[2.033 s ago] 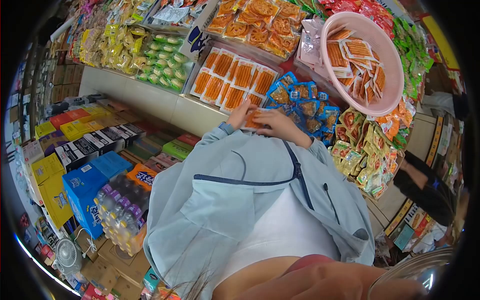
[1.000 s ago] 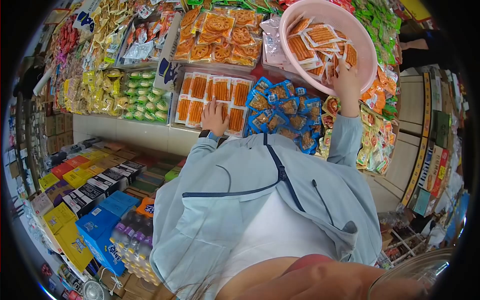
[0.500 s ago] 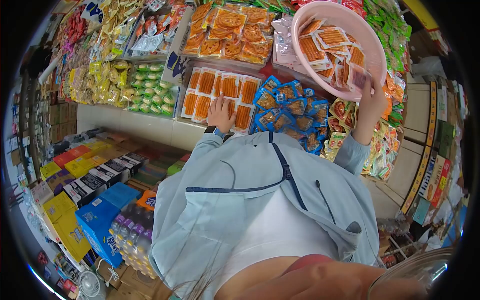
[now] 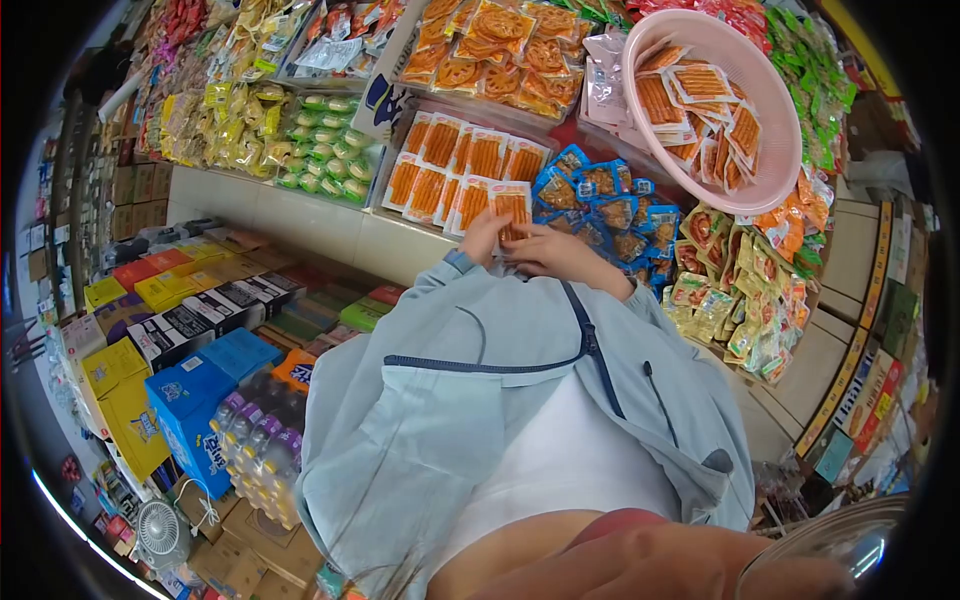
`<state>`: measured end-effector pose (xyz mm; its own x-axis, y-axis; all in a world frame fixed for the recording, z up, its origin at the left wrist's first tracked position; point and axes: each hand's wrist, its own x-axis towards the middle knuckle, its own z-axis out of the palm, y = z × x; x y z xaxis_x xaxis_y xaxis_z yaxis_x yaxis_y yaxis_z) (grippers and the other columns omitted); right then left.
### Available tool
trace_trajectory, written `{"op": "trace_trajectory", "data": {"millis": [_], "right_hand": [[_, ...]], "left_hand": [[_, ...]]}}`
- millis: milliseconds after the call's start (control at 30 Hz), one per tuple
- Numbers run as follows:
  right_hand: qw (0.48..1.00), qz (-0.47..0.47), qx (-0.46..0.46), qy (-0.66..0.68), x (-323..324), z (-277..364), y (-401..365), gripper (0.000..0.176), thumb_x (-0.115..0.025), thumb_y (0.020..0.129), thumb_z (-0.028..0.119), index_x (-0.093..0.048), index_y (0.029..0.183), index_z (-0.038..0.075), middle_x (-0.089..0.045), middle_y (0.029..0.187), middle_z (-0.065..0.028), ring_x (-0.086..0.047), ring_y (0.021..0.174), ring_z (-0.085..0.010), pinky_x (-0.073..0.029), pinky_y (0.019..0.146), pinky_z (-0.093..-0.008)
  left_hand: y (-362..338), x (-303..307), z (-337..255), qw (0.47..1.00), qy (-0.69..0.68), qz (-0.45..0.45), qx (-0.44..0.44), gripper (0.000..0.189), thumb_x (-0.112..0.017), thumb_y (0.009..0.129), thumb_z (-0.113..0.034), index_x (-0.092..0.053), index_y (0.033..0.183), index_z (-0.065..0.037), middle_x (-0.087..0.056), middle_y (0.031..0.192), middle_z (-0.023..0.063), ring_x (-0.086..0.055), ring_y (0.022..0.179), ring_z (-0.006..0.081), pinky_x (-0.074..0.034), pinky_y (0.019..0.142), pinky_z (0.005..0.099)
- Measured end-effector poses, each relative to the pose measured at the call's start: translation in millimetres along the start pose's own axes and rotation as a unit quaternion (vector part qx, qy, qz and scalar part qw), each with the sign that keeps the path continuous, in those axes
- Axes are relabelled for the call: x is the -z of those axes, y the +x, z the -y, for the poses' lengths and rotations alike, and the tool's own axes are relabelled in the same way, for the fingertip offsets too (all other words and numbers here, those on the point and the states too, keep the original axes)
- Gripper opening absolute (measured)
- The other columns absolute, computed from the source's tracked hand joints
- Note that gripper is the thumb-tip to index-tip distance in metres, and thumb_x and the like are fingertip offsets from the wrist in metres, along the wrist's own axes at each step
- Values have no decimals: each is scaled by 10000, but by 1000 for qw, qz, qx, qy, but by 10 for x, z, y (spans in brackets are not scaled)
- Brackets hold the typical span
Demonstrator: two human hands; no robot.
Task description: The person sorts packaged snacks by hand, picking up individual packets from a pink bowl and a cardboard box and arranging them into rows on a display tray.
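Both my hands meet at one clear-and-white packet of orange-brown snack sticks (image 4: 511, 203), held upright at the front right corner of a bin. My left hand (image 4: 482, 238) grips its lower left side. From the right, my right hand (image 4: 562, 252) has its fingers on the lower edge of the packet, partly covering it. Behind it, rows of matching snack packets (image 4: 437, 142) lie in the clear bin. A pink plastic basin (image 4: 783, 120) at the upper right holds a loose pile of the same kind of packets.
Blue snack packets (image 4: 615, 212) lie right of the bin, with yellowish packets (image 4: 745, 290) farther right. Bagged orange slices (image 4: 497, 45) sit behind, green-and-white packets (image 4: 333, 150) to the left. Stacked cartons (image 4: 190, 405) and shrink-wrapped bottles (image 4: 260, 440) stand at the lower left.
My right hand has come from the basin down to the bin's front corner. My left hand has left the packet rows and moved right, now gripping a raised packet. The view has shifted slightly.
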<state>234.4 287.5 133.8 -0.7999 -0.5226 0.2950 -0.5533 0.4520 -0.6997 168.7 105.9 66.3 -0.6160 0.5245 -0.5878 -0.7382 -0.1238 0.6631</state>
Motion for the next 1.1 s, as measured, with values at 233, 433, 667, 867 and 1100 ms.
{"op": "trace_trajectory", "data": {"millis": [233, 433, 667, 867, 1100], "right_hand": [[985, -40, -168, 13, 304, 152, -140, 197, -650, 841, 118, -685, 1027, 66, -680, 1004, -121, -640, 957, -292, -518, 816, -385], [951, -250, -174, -54, 828, 238, -232, 182, -610, 845, 23, -685, 1010, 41, -675, 957, -139, -649, 871, -318, -519, 782, -379], [777, -427, -335, -319, 2110, -298, -828, 357, -620, 860, 111, -589, 1199, 6, -631, 1140, -186, -627, 988, -352, -499, 866, -402], [684, -159, -562, -437, 2109, -394, -832, 655, -706, 777, 341, -491, 1376, 187, -507, 1342, -206, -593, 1107, -362, -485, 896, -480], [690, -196, -560, -415, 2119, -444, -865, 654, -679, 764, 363, -494, 1376, 227, -460, 1394, -183, -555, 1185, -336, -454, 933, -516]], "left_hand": [[81, 1006, -433, 812, 523, -228, -125, 558, -620, 850, -176, -454, 1374, -84, -585, 1244, 151, -565, 1137, 303, -442, 949, 408], [121, 1186, -469, 522, 795, -276, -141, 810, -704, 787, -331, -319, 1479, -163, -390, 1441, 126, -383, 1317, 305, -333, 1025, 533], [53, 1157, -451, 570, 760, -247, -193, 763, -696, 809, -341, -351, 1462, -147, -426, 1369, 158, -407, 1280, 330, -341, 1029, 507], [-88, 971, -535, 672, 628, -291, -264, 732, -706, 755, -71, -367, 1404, -66, -450, 1181, 222, -492, 1079, 423, -430, 922, 481], [20, 945, -427, 513, 793, -267, -194, 607, -688, 756, -335, -515, 1312, -163, -488, 1230, 125, -457, 1160, 337, -344, 992, 501]]}}
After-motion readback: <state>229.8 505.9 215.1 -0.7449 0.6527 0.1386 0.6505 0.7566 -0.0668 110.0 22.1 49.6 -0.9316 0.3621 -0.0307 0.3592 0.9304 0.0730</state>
